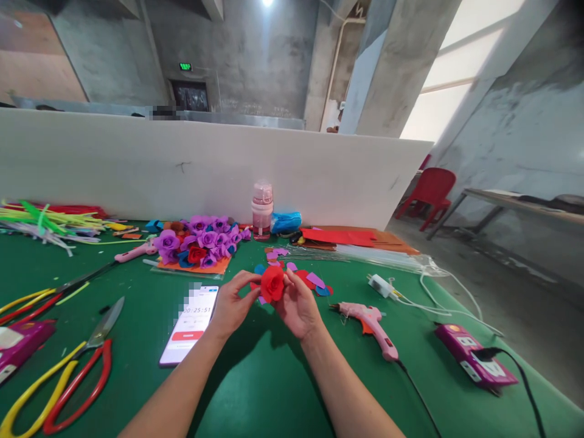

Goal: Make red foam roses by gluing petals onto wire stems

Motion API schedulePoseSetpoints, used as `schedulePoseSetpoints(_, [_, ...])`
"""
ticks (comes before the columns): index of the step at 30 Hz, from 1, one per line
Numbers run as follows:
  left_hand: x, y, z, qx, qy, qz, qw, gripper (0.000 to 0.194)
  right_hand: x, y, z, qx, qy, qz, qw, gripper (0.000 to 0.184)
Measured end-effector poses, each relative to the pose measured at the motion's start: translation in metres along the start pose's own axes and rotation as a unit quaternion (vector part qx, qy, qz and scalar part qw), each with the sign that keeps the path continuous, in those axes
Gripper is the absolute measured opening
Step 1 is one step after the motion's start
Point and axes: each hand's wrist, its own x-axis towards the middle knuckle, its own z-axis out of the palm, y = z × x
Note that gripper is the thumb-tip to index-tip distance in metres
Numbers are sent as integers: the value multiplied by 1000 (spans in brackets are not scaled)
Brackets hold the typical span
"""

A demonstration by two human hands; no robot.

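Note:
A red artificial rose (272, 283) is held up over the green table between my two hands. My left hand (235, 304) pinches its left side between thumb and fingertips. Around the right side and underneath, my right hand (298, 307) has its fingers closed on the same rose. Behind it lie loose cut petals (316, 280) in red, purple and blue. A pink glue gun (371, 322) rests on its side to the right of my right hand. Just left of my left hand, a phone (190, 325) shows a running timer.
Finished purple, red and blue flowers (205, 240) are heaped at the back left, near a pink bottle (262, 210). Large scissors (86, 359) lie front left. A purple power box (474, 356) with cables sits at right. A white partition (205, 161) closes the table's far side.

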Motion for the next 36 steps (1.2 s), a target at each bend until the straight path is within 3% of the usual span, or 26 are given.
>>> schedulePoseSetpoints(3, [2,2,-3,0,-39,37,999,16,0,-6,-2,-10,5,-16,1000,21])
schedulePoseSetpoints(8, [3,0,-4,-2,-49,68,996,16,-2,-9,-4,-162,-44,-83,982,26])
schedulePoseSetpoints(14, [3,-4,-3,-8,-45,45,998,16,-5,-13,-3,-272,-60,-137,951,33])
schedulePoseSetpoints(22, [2,-9,-4,41,-46,30,998,21,-6,-16,-5,-331,-67,-146,930,33])
schedulePoseSetpoints(28, [2,-14,-2,34,-31,21,999,18,-9,-23,0,-404,-30,-212,889,37])
schedulePoseSetpoints(31, [3,-16,1,-19,5,-8,1000,15,-9,-29,-2,-371,-12,-210,904,41])
schedulePoseSetpoints(36, [4,-19,7,-111,55,-39,992,14,-5,-29,-4,-290,-23,-146,946,50])
